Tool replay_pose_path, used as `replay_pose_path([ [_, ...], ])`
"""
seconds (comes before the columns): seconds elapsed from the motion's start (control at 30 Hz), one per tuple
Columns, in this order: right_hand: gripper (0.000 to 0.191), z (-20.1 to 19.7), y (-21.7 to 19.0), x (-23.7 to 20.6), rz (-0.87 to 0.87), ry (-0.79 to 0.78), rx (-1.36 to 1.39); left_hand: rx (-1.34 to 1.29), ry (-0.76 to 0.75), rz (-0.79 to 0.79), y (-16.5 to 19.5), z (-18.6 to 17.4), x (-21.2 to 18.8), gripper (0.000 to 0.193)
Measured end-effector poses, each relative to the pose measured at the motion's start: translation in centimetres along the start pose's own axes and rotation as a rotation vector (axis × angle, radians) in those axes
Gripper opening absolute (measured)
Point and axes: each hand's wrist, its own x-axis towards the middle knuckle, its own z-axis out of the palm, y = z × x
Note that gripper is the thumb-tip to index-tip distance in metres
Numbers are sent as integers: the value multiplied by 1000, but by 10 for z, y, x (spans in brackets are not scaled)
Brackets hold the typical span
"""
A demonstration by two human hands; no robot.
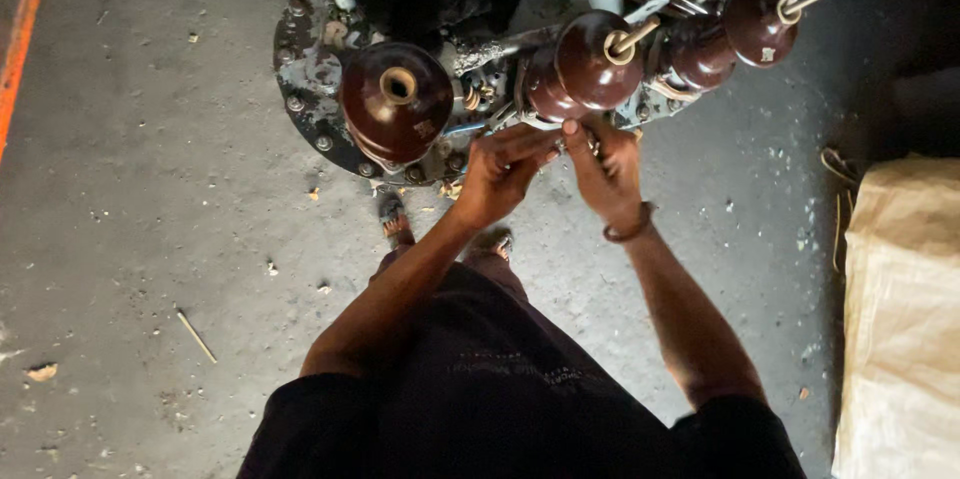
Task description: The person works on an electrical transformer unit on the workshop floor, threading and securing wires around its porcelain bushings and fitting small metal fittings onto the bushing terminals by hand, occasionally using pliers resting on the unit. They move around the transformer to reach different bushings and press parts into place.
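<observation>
A round grey metal cover plate [305, 89] carries three dark brown ceramic insulators. The left insulator [397, 104] has an open top, the middle insulator [597, 61] and the right insulator [758, 22] each have a metal stud sticking out. My left hand [503, 171] and my right hand [608, 167] meet at the base of the middle insulator, fingers pinched on small metal hardware there. What the fingertips grip is hidden. A metal bracelet [630, 231] sits on my right wrist.
Grey concrete floor with scattered debris and a thin stick [196, 336]. A beige woven sack [900, 319] lies at the right edge. An orange line [20, 34] runs along the far left. My sandalled feet [395, 222] stand beside the plate.
</observation>
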Motion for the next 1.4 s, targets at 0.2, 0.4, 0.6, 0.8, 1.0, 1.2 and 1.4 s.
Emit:
replay_pose_path([
  [0.2, 51, 14, -10, 2, 44, -60, -253, -157, 29, -96, -15, -6, -5, 27],
  [0.4, 60, 21, -4, 1, 816, -472, 339, -101, -13, -26, -23, -10, -2, 22],
  [0.6, 61, 35, 10, 3, 237, -56, 47, -191, -26, -137, -22, -17, 5, 23],
  [0.8, 53, 30, 10, 13, 15, 34, -228, -319, -162, -128, -35, -27, 3, 31],
  [1.0, 41, 23, 10, 24, -89, -42, -79, -294, -177, -142, -54, -22, -6, 35],
  [1.2, 45, 47, 38, 17, 681, -330, 566, -347, -75, -42, -68, -21, -21, 28],
  [1.4, 67, 52, 42, 14, 602, -402, 357, -245, -27, -168, -72, -30, -30, 23],
])
